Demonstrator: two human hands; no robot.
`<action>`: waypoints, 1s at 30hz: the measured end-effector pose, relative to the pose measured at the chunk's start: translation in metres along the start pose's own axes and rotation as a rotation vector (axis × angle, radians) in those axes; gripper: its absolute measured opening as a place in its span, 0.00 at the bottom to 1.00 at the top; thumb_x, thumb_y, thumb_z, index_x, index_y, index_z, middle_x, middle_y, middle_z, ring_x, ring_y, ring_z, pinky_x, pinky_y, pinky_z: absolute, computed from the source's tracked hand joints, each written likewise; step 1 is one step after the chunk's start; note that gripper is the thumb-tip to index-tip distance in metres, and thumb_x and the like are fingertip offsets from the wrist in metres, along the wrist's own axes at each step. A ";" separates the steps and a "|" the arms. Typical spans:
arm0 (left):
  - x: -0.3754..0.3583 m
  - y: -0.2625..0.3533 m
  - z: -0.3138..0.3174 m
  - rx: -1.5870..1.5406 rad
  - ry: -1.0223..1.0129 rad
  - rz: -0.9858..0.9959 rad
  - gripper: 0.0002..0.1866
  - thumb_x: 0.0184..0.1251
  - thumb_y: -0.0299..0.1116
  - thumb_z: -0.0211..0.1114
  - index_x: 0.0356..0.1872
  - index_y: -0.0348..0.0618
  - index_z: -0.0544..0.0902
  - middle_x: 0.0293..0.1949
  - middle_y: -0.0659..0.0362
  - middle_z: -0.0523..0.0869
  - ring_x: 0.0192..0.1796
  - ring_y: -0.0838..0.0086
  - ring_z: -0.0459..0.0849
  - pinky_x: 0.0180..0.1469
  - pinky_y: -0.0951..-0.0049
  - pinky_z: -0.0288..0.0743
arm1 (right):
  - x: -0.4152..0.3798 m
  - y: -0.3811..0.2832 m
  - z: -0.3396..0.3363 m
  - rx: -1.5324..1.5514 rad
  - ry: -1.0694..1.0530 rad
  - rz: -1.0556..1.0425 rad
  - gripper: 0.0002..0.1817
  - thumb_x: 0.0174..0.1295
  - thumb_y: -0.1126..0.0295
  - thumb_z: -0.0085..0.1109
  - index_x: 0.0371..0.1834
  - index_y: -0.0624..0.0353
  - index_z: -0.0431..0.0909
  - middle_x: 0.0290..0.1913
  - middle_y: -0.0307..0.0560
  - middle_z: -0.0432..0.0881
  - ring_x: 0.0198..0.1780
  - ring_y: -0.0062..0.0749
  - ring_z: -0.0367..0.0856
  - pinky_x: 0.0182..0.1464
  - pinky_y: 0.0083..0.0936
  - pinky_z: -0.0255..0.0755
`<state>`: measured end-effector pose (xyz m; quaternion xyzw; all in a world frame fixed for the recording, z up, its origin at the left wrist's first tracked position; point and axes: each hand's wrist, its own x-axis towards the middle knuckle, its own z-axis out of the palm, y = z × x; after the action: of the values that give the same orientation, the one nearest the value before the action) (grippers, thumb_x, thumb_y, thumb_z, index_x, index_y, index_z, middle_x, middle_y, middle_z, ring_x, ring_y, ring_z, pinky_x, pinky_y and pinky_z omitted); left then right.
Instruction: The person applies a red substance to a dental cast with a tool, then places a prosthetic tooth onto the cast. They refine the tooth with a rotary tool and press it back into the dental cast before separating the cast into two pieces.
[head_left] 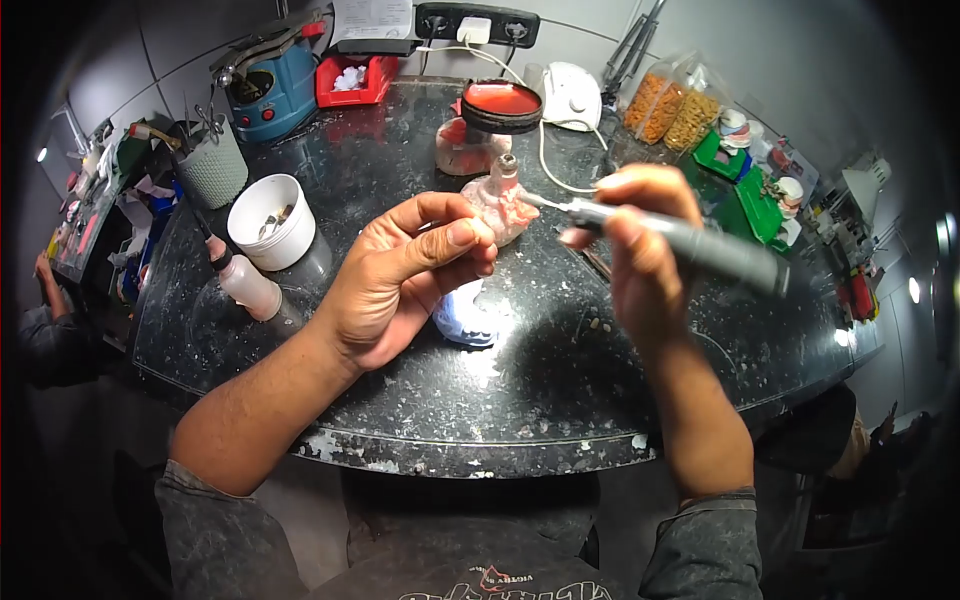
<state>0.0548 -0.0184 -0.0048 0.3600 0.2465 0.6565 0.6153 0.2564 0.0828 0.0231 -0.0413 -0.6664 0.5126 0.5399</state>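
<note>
My right hand (650, 240) grips a thick grey pen-shaped tool (710, 250) with a thin tip pointing left. The tool is slightly blurred. My left hand (420, 260) is closed in a pinch; what its fingertips hold, if anything, is too small to make out. Just behind the fingertips stands a wax-smeared glass spirit burner (500, 205) with a metal neck, and the tool's tip appears close to its side. A blue-and-white moulded piece with tooth-like hollows (468, 318) lies on the bench below my left hand, partly hidden by it.
Behind the burner is a dark-rimmed dish of red wax (502, 98). To the left stand a white tub (270, 222), a dropper bottle (250, 287) and a tool cup (213, 165). Green trays with dental models (750, 200) are at right. A white cable (545, 160) crosses the bench.
</note>
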 end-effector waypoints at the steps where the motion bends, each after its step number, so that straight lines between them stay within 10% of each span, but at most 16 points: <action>1: -0.001 0.001 0.001 -0.014 0.014 -0.002 0.09 0.69 0.31 0.65 0.47 0.43 0.79 0.39 0.59 0.85 0.47 0.73 0.84 0.55 0.70 0.80 | -0.006 0.004 0.010 -0.102 -0.038 -0.090 0.17 0.56 0.74 0.70 0.48 0.61 0.78 0.42 0.47 0.83 0.38 0.29 0.84 0.43 0.24 0.80; 15: -0.003 -0.002 0.002 -0.199 -0.085 -0.024 0.08 0.69 0.26 0.64 0.46 0.40 0.80 0.40 0.55 0.86 0.45 0.71 0.86 0.54 0.69 0.81 | -0.023 0.007 0.031 -0.294 -0.135 -0.400 0.21 0.47 0.85 0.70 0.45 0.65 0.76 0.39 0.54 0.81 0.47 0.51 0.87 0.43 0.32 0.83; 30: -0.005 -0.008 0.002 -0.228 -0.056 -0.045 0.09 0.68 0.29 0.66 0.47 0.43 0.79 0.39 0.57 0.86 0.44 0.71 0.86 0.53 0.69 0.80 | -0.024 0.003 0.031 -0.338 -0.189 -0.381 0.24 0.44 0.85 0.71 0.47 0.63 0.77 0.46 0.60 0.84 0.46 0.43 0.87 0.43 0.30 0.83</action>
<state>0.0614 -0.0226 -0.0106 0.3002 0.1613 0.6559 0.6736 0.2413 0.0499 0.0079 0.0434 -0.7856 0.2849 0.5475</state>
